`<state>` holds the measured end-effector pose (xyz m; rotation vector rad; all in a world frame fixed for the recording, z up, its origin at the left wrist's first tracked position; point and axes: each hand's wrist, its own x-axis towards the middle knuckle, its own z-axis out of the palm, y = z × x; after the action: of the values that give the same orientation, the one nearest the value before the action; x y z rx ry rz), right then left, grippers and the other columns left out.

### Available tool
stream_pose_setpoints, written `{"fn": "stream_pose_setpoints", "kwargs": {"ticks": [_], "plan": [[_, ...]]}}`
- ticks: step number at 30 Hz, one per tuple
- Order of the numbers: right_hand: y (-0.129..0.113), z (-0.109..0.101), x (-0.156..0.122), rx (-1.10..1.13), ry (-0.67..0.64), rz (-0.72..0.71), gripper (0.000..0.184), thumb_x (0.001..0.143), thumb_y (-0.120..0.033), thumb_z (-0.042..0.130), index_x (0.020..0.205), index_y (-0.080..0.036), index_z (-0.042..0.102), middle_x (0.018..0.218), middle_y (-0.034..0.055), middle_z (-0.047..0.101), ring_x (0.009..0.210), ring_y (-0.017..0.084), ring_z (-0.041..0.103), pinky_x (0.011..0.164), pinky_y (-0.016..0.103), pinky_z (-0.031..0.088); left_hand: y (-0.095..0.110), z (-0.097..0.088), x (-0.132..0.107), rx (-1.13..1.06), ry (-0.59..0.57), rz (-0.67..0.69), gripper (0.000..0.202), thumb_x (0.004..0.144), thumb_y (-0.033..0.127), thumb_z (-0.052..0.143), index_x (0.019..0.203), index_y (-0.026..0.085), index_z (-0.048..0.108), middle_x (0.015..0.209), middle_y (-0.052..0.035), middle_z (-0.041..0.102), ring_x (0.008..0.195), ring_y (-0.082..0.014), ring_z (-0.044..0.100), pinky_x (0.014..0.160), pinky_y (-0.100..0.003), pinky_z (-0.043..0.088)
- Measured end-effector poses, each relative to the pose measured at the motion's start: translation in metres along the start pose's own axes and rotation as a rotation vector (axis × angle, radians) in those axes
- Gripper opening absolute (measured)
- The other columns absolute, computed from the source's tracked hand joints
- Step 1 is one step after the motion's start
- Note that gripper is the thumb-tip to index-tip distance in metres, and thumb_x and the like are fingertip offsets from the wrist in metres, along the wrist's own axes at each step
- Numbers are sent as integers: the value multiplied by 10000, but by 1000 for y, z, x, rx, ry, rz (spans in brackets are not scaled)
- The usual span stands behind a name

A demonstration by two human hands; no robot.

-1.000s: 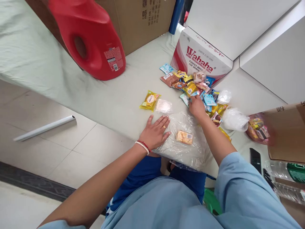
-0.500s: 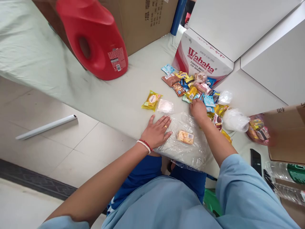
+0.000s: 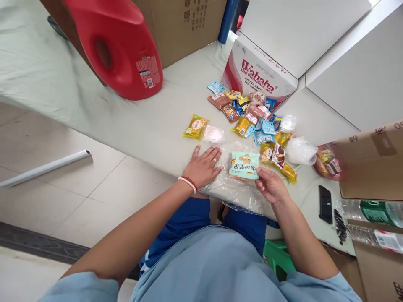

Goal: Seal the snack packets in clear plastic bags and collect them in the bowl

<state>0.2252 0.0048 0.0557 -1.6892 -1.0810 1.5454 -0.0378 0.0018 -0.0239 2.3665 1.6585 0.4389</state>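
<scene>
Pale green cloth covers the table (image 3: pixel 176 92), and clear plastic film (image 3: pixel 231 193) lies at its near edge. By head camera, from my distant seat, I see the right hand (image 3: pixel 270 184) pinching 1 mint packet (image 3: pixel 244 165) near its near right corner, over the film's middle; whether it rests or hangs there, I cannot tell. Something brownish shows under the packet's near edge. The left hand (image 3: pixel 203 167) lies palm down, fingers slightly spread, at the film's left edge. To do this well, I judge a light corner pinch best, packet level, left palm flat so the film does not ruck up.

My count: just beyond the film's far left corner, 1 yellow packet (image 3: pixel 195 126) and 1 white packet (image 3: pixel 214 134); beyond its far right side, 1 heap of snack packets (image 3: pixel 264 138), too overlapped to number; farther beyond, 1 Wahaha carton (image 3: pixel 258 77); right of the film, 2 crumpled bags (image 3: pixel 300 151), 1 phone (image 3: pixel 325 204) and 2 bottles (image 3: pixel 352 209).
</scene>
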Motion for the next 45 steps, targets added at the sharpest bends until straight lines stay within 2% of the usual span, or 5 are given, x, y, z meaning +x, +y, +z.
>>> {"fn": "stream_pose_setpoints", "kwargs": {"ticks": [9,17,26,37,45], "plan": [[10,-19,3,-904,270,-551,517,932,-639,562,1140,-186,700,1051,127,719,909,271,638,836,426,537,0,1,-1,1,17,0,599,1069,471,363,1614,230,413,1694,-88,379,1580,-275,339,1310,-627,70],[-15,20,59,-1251,-155,-568,717,840,-550,773,1431,-181,606,1329,171,657,1294,363,538,1101,478,427,3,-2,0,14,-4,-8,604,1082,472,315,1629,223,379,1701,-88,360,1586,-261,326,1309,-631,53],[-30,6,27,-1124,-211,-804,592,917,-439,706,1458,-248,558,1359,132,622,1279,328,546,1115,483,426,1,-1,0,-10,-9,4,623,1086,492,294,1641,214,356,1706,-98,346,1592,-277,313,1304,-644,52],[-8,18,18,-1507,-295,-654,799,843,-291,737,1573,-181,431,1315,177,630,1205,372,587,1045,498,446,1,1,-1,-12,19,3,609,1088,484,305,1628,211,381,1704,-93,352,1589,-263,318,1309,-634,41],[-23,1,24,-1057,-236,-707,749,848,-351,695,1542,-209,453,1467,146,595,1314,326,591,1113,462,457,1,-1,-1,-4,-23,0,629,1083,481,300,1647,205,338,1717,-88,322,1597,-276,300,1308,-645,34]]}}
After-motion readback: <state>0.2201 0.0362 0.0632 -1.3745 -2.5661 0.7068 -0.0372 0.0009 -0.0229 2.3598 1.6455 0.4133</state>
